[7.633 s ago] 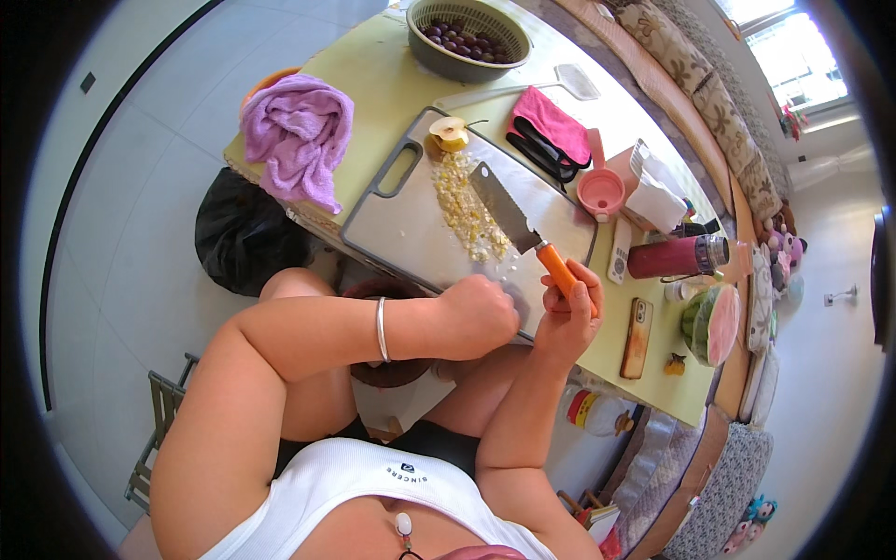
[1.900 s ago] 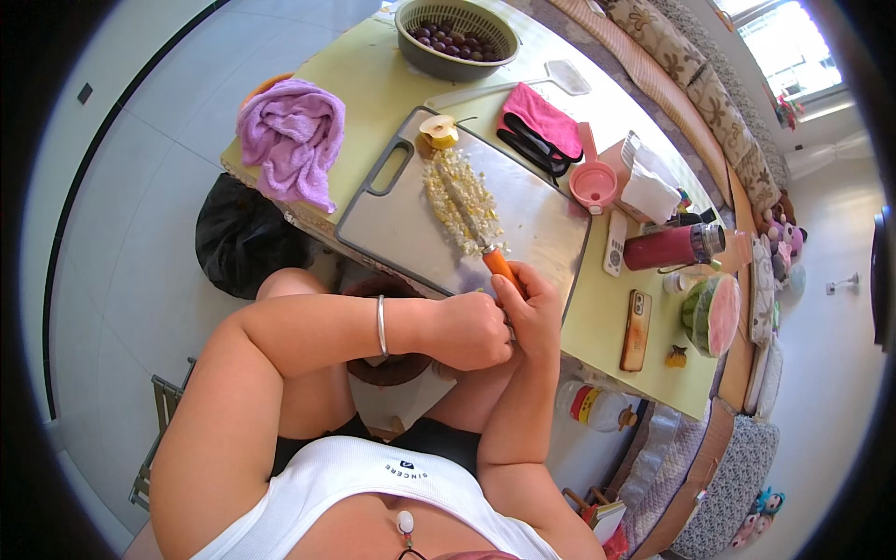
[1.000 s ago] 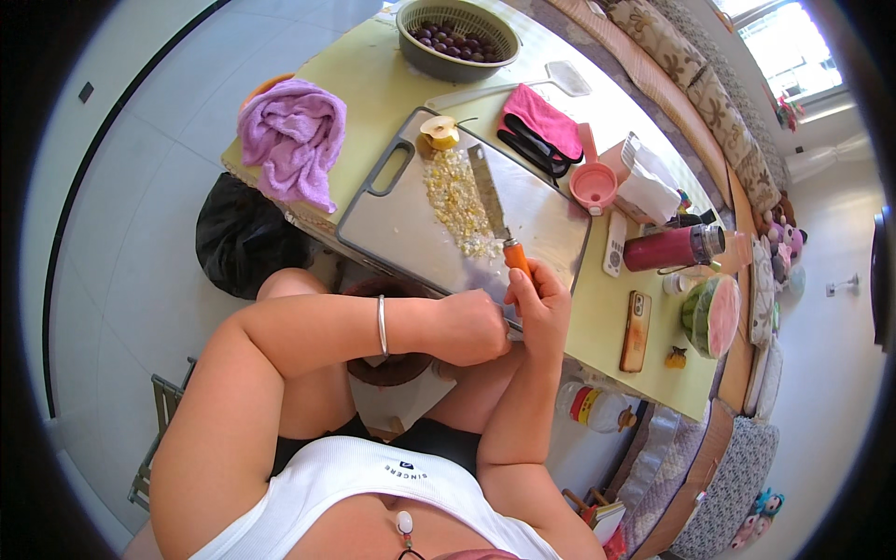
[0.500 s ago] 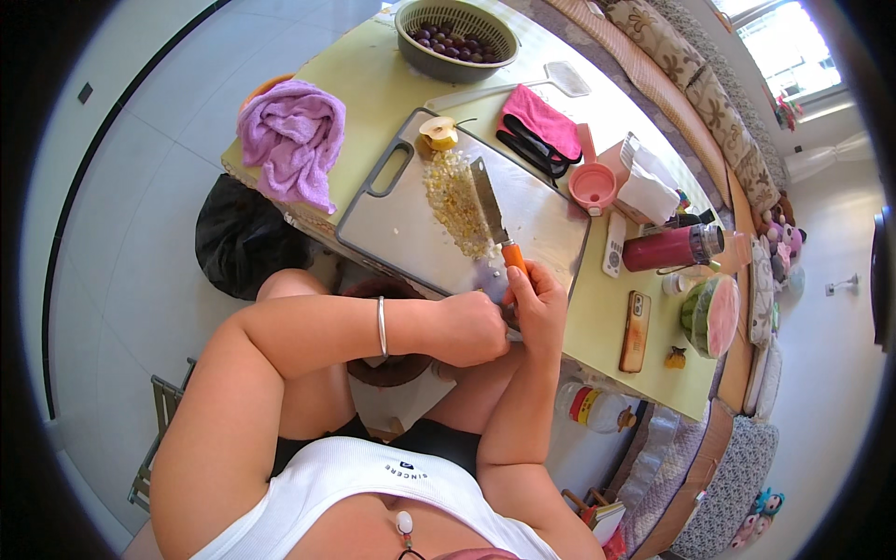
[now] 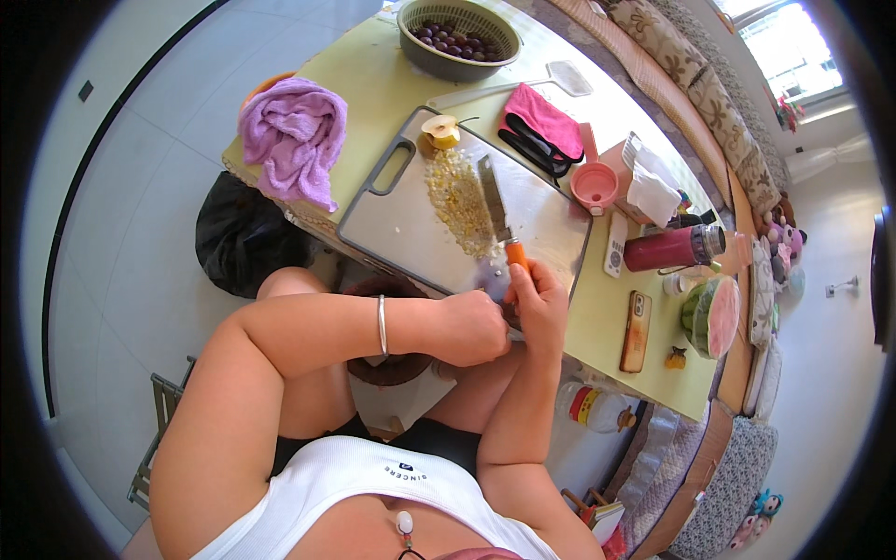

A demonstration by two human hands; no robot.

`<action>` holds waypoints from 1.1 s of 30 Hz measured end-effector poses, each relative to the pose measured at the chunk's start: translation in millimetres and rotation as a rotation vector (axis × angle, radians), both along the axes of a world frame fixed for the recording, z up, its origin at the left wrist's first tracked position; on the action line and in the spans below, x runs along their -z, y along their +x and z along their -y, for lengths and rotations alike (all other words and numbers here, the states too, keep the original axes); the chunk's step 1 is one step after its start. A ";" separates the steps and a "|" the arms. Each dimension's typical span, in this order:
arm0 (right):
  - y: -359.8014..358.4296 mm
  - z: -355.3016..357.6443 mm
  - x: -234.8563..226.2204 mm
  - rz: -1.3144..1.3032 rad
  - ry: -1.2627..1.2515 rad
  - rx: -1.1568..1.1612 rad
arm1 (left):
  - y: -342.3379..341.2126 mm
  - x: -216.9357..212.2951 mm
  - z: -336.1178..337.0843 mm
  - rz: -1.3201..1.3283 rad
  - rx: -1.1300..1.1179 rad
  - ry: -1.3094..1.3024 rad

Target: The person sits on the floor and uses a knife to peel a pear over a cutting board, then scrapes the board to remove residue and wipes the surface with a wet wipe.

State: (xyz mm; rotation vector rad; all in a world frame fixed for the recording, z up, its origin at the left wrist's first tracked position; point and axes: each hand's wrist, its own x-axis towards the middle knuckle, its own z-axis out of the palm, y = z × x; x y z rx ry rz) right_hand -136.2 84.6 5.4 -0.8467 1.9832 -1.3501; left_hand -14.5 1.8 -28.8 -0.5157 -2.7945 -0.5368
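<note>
My right hand (image 5: pixel 539 299) grips the orange handle of a kitchen knife (image 5: pixel 495 201), whose blade lies against a strip of finely chopped pale food (image 5: pixel 457 198) on a grey cutting board (image 5: pixel 401 224). My left hand (image 5: pixel 471 327) is closed in a fist at the board's near edge, right beside the right hand; what it holds is hidden. A cut fruit piece (image 5: pixel 441 131) sits at the board's far corner.
On the yellow-green table (image 5: pixel 383 75) are a purple cloth (image 5: pixel 294 135), a colander of dark fruit (image 5: pixel 457 33), pink cloth with scissors (image 5: pixel 539 126), pink cup (image 5: pixel 595 184), red bottle (image 5: pixel 667 249), phone (image 5: pixel 637 329) and halved watermelon (image 5: pixel 711 317). A black bag (image 5: pixel 243 238) lies on the floor.
The knife has swung from scraping through the chopped pile to lying along its right side. Both hands stay together at the board's near edge.
</note>
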 end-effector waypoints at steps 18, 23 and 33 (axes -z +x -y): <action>1.1 -0.2 -0.4 0.007 0.118 -0.114 | -1.1 8.1 -2.0 -0.013 0.009 -0.007; 6.5 -2.4 -4.6 0.053 -0.044 -0.087 | -1.3 -5.4 0.0 0.115 0.021 -0.009; 5.8 -1.8 -4.0 0.031 -0.038 -0.101 | -1.5 -6.8 -1.3 0.151 0.028 -0.009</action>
